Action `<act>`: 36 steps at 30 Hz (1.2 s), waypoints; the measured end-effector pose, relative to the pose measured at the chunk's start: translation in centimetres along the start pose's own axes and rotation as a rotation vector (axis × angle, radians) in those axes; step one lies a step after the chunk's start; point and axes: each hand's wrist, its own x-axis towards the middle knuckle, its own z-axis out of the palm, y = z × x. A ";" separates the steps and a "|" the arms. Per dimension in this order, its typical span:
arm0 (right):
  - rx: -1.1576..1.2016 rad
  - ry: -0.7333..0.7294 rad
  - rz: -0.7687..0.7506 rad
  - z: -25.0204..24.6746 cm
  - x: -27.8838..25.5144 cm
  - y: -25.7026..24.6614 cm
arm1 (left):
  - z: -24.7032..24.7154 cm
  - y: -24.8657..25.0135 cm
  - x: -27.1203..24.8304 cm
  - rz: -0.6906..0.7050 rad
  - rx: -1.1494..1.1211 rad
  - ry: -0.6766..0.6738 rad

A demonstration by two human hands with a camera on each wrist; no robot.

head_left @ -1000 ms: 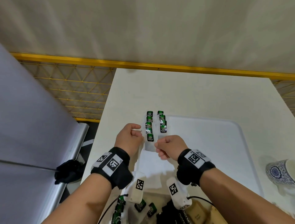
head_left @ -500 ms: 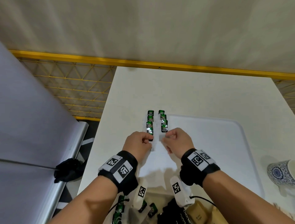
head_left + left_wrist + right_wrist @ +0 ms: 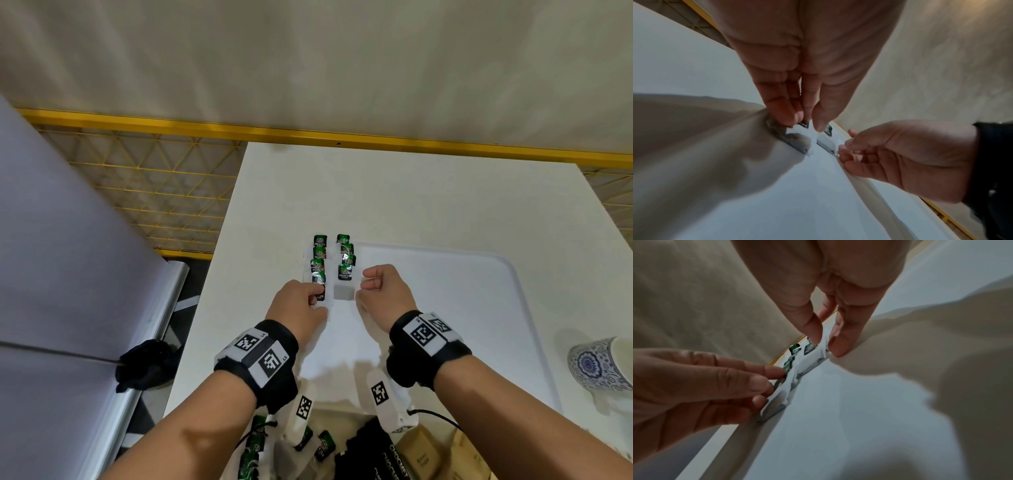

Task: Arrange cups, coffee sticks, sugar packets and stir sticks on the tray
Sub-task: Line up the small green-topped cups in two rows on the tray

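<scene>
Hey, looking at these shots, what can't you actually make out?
- Cup: head view, cut off by the right edge.
- Nearest packet of the left column of green tea packets: head view, partly covered by the left hand.
- Packet print: both wrist views, blurred.
- Items at the bottom edge: head view, cut off, partly behind forearms.

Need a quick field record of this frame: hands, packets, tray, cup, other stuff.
left hand: pinches near packet of left row
right hand: pinches near packet of right row
green tea packets: two overlapped rows at the tray's far left corner
tray: white, on the white table
cup: blue-patterned, on the table right of the tray, not on it
spare packets: loose at the near edge, beside brown sachets
</scene>
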 end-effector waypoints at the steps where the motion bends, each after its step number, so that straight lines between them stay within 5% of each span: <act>1: 0.003 -0.008 0.005 -0.1 -0.1 0.0 | 0.0 0.0 -0.1 0.005 -0.004 -0.002; 6: -0.007 -0.062 -0.034 -1.1 -2.0 0.1 | -0.9 -0.7 -1.5 -0.034 -0.163 0.041; 17: -0.480 -0.551 -0.290 -1.3 -14.3 3.3 | -2.1 -5.2 -13.1 -0.067 -0.267 0.019; 26: -0.655 -0.532 -0.423 -0.8 -16.0 3.8 | -0.5 -6.9 -18.4 -0.233 0.006 0.104; 31: -0.652 -0.549 -0.461 -1.7 -16.8 3.1 | -0.3 -7.6 -20.9 -0.356 0.059 -0.019; 36: -0.676 -0.564 -0.485 -2.5 -17.4 3.3 | 1.4 -7.7 -23.6 -0.307 0.196 -0.106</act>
